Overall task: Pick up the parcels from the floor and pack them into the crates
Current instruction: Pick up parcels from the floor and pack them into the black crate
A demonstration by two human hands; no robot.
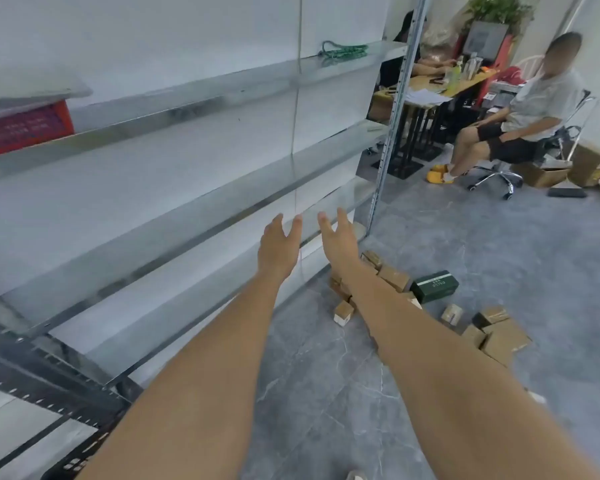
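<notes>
While both bare arms stretch forward side by side, left hand (279,249) and right hand (338,237) hang in the air in front of the tall galvanised metal shelving rack (174,216), fingers spread and relaxed, grasping nothing, touching nothing that can be made out. Close together, thumbs towards each other, both raised above the grey marbled tile floor (465,244).

Scattered on that floor, to the right of and partly hidden under the right forearm: small brown cardboard parcels (394,277) in a loose cluster near the foot of the rack, a dark green rectangular box with pale lettering (435,286) just beside them, a small tan-and-white carton (343,312) lying apart towards the left, and further brown cardboard boxes (504,336) bunched together farther right. None in either hand.

Resting on an upper shelf at the far left, a red slatted plastic crate (25,128), blurred, contents not readable. At the bottom left edge, part of a black perforated plastic crate (80,459), mostly cut off.

On a higher shelf near the rack's right post, a coiled green cord (343,51). Beyond the rack, a wooden-topped desk (465,84) crowded with bottles and papers, a seated person in a pale shirt and dark shorts (520,123) on a wheeled office chair, yellow slippers on the feet, and a leafy green potted plant (496,10) behind.
</notes>
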